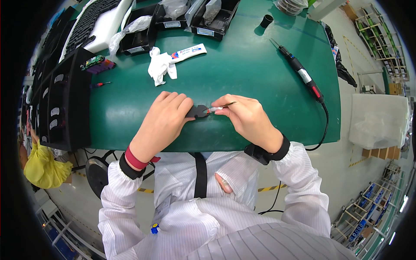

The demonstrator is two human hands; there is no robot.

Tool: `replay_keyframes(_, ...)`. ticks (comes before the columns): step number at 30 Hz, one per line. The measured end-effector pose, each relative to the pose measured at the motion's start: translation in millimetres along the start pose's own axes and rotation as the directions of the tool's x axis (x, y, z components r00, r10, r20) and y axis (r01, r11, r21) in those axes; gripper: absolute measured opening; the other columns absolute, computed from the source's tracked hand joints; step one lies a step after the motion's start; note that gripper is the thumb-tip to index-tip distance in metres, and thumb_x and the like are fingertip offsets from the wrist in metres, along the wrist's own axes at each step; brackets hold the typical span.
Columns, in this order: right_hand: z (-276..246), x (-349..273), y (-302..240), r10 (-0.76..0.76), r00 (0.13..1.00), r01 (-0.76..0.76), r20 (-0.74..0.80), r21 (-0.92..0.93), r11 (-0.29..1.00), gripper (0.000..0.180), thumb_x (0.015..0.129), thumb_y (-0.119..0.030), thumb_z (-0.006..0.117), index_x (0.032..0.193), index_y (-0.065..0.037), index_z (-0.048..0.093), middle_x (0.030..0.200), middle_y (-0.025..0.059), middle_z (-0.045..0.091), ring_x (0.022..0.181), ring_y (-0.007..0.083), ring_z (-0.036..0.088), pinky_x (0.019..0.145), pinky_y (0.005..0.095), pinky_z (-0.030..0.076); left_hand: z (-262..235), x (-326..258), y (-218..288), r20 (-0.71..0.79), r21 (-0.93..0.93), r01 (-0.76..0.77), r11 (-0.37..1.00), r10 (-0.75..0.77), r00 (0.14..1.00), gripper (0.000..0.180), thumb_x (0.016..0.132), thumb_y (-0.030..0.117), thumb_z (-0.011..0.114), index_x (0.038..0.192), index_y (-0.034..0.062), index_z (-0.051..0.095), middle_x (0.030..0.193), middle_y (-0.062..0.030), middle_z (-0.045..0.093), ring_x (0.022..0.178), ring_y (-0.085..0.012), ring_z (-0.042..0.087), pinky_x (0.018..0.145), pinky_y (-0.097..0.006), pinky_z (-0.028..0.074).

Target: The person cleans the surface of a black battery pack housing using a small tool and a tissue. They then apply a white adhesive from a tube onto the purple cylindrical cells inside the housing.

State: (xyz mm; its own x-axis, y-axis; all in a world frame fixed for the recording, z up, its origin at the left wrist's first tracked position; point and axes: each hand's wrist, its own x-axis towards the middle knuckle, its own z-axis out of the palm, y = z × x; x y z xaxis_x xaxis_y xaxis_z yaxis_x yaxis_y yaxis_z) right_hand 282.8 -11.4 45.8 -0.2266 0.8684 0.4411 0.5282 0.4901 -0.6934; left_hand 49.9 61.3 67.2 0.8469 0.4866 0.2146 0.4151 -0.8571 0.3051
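Observation:
Near the front edge of the green table, my left hand is closed on a flat dark grey part with a notched end. My right hand meets it from the right, thumb and fingers pinching a small pale piece. This piece touches or nearly touches the notch, where a bit of red shows. A thin brownish strip sticks out above the right fingers; whether it belongs to the pale piece I cannot tell. My fingers hide parts of both held things.
A corded electric screwdriver lies to the right, below a small black cup. Crumpled white tissue and a white tube lie beyond my hands. Black bins line the back. A black rack stands left, near a red-handled screwdriver.

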Motion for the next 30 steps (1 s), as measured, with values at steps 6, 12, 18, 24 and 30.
replay_keyframes(6, -1.9, 4.0, 0.5, 0.023, 0.999, -0.023, 0.038, -0.019, 1.000, 0.013, 0.085, -0.004, 0.077, 0.090, 0.000, 0.066, 0.086, 0.0102, 0.073, 0.070, 0.0290, 0.070, 0.062, 0.0347, 0.055, -0.7, -2.4, -0.9, 0.022, -0.040, 0.034, 0.999, -0.033, 0.999, 0.031, 0.077, 0.006, 0.078, 0.099, 0.0016, 0.058, 0.092, -0.0115, 0.061, 0.087, -0.0318, 0.059, 0.081, -0.041, 0.046)
replay_keyframes(12, 0.6, 0.9, 4.7, 0.031, 0.999, -0.030, 0.012, -0.055, 0.998, 0.017, 0.080, -0.006, 0.082, 0.085, -0.002, 0.066, 0.080, 0.0089, 0.073, 0.066, 0.0262, 0.069, 0.059, 0.0324, 0.053, 0.4, -0.1, -1.4, 0.029, -0.050, 0.041, 0.998, -0.040, 0.999, 0.030, 0.077, 0.004, 0.077, 0.100, 0.0017, 0.058, 0.093, -0.0117, 0.061, 0.087, -0.0320, 0.059, 0.081, -0.042, 0.046)
replay_keyframes(18, 17.4, 0.4, -0.6, 0.143, 0.977, -0.135, -0.156, 0.063, 0.989, 0.017, 0.085, -0.002, 0.077, 0.087, -0.002, 0.060, 0.070, 0.0111, 0.059, 0.058, 0.0274, 0.060, 0.053, 0.0347, 0.047, 1.8, -0.1, 0.6, 0.049, -0.051, 0.053, 0.997, -0.050, 0.998, 0.030, 0.078, 0.005, 0.077, 0.101, 0.0019, 0.058, 0.093, -0.0118, 0.061, 0.088, -0.0325, 0.059, 0.081, -0.042, 0.046)
replay_keyframes(24, 23.0, -1.3, -7.7, 0.225, 0.962, -0.223, -0.156, 0.030, 0.974, 0.014, 0.086, 0.000, 0.078, 0.092, 0.001, 0.066, 0.084, 0.0100, 0.070, 0.066, 0.0188, 0.072, 0.059, 0.0290, 0.056, 2.5, -2.3, 1.0, 0.022, -0.049, 0.041, 0.998, -0.040, 0.999, 0.030, 0.079, 0.005, 0.077, 0.101, 0.0018, 0.058, 0.094, -0.0120, 0.060, 0.088, -0.0326, 0.060, 0.081, -0.042, 0.046)
replay_keyframes(30, 3.8, 2.4, -11.3, 0.168, 0.985, -0.169, 0.033, 0.034, 0.985, 0.015, 0.087, 0.001, 0.076, 0.100, -0.002, 0.067, 0.093, 0.0090, 0.070, 0.077, 0.0222, 0.072, 0.066, 0.0325, 0.056, 0.8, -2.4, 0.4, 0.018, -0.038, 0.033, 0.999, -0.032, 0.999, 0.028, 0.079, 0.005, 0.075, 0.099, 0.0018, 0.057, 0.091, -0.0122, 0.059, 0.088, -0.0316, 0.060, 0.081, -0.042, 0.046)
